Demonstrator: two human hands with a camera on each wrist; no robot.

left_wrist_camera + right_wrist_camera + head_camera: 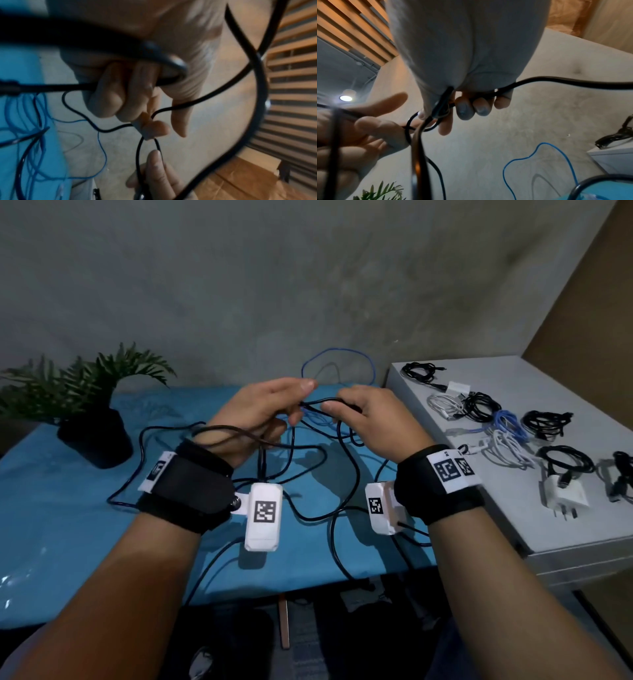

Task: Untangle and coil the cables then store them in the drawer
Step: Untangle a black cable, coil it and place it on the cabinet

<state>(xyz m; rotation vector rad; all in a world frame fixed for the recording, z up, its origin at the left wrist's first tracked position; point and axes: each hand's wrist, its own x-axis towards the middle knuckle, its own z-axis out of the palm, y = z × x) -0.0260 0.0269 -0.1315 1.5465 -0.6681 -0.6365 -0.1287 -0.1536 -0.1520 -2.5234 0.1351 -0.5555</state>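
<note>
At frame centre the left hand (255, 414) pinches a black cable (349, 477), its loose tangle spread across the blue table (51, 508); the right hand (368, 419) pinches it alongside. At right, coiled cables (507, 419) lie on the white cabinet (565, 542). Untangling seems midway; no drawer storage visible.

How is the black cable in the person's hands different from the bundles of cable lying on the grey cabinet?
The black cable is uncoiled, sprawling in loose loops over the blue table; the bundles are wound into compact coils. The black cable is held up between the left hand and right hand; the bundles lie untouched on the grey cabinet. It crosses a blue cable; the bundles mostly lie apart. Both groups include thin black cables.
</note>
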